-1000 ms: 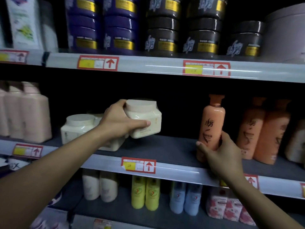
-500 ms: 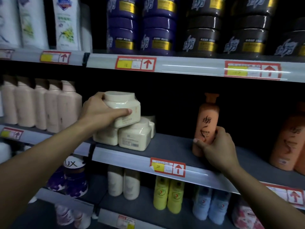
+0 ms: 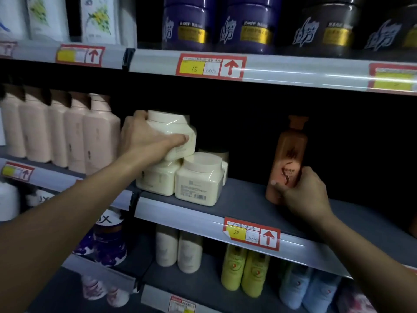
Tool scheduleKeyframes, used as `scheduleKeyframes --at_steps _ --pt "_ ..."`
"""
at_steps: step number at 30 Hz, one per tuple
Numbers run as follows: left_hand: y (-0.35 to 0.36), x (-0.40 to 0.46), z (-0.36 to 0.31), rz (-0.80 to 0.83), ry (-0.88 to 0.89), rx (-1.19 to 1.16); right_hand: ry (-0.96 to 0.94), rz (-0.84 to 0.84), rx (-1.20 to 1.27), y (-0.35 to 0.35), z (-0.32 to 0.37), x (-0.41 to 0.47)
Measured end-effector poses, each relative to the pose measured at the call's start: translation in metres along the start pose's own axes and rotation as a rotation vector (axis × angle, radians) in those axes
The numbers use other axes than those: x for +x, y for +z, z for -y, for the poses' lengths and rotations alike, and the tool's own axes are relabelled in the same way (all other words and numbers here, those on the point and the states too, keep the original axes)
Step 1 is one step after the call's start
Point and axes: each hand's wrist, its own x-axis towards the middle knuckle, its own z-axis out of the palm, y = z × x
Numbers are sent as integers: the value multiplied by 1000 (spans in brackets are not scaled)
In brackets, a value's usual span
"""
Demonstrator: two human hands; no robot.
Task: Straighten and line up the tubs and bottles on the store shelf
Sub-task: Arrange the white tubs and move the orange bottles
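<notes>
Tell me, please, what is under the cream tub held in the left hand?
The held cream tub in the left hand sits over a lower cream tub, beside the front tub. The hand covers the contact, so whether it rests there is unclear.

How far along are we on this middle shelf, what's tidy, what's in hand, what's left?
Looks done: the pink bottles stand in a neat row at the shelf's left. In hand: the left hand grips a cream tub atop the lower tubs, slightly tilted; the right hand grips the orange bottle, upright and alone. Left: squaring the tub cluster and lining up that bottle.
</notes>
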Motion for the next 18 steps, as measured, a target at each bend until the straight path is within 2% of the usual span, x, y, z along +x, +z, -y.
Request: scheduleKeyframes --at_steps 5,10,14,18 --pt "8 -1 0 -33 13 25 34 42 1 8 2 10" --pt "12 -8 8 -16 34 -47 46 51 -14 15 8 15" --pt "9 -18 22 67 77 -143 47 56 -13 19 12 17" --pt "8 -21 25 35 78 -164 46 61 -15 20 15 15"
